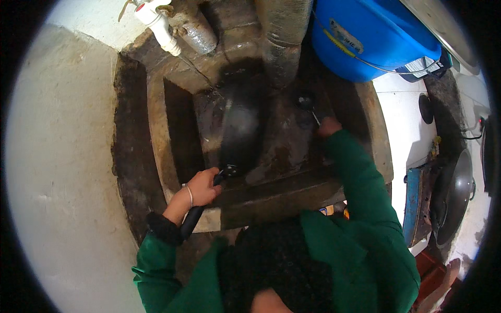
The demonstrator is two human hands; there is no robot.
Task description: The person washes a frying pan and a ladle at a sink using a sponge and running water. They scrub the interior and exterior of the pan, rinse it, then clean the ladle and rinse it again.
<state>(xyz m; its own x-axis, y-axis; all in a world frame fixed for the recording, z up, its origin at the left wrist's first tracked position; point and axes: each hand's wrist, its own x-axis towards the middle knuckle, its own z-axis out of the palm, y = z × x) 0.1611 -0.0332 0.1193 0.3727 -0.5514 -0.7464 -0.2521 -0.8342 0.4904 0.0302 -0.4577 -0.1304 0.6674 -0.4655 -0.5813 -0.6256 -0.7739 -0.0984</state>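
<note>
My left hand [201,187] grips the black handle of a dark frying pan or wok [240,125], which is tilted on its side in a stone or concrete sink [285,156]. A white plastic tap [158,27] at the upper left lets a thin stream of water fall beside the pan. At the right side of the sink, my right hand [330,127] is closed on the thin metal handle of a ladle [305,101] with a dark round bowl. The ladle's bowl is low in the sink, apart from the pan.
A thick pipe [283,47] rises at the sink's back. A blue bucket [352,35] with a wire handle stands at the upper right. Farther right are a stove [417,203] and a large wok [454,195]. A wall [70,148] runs along the left.
</note>
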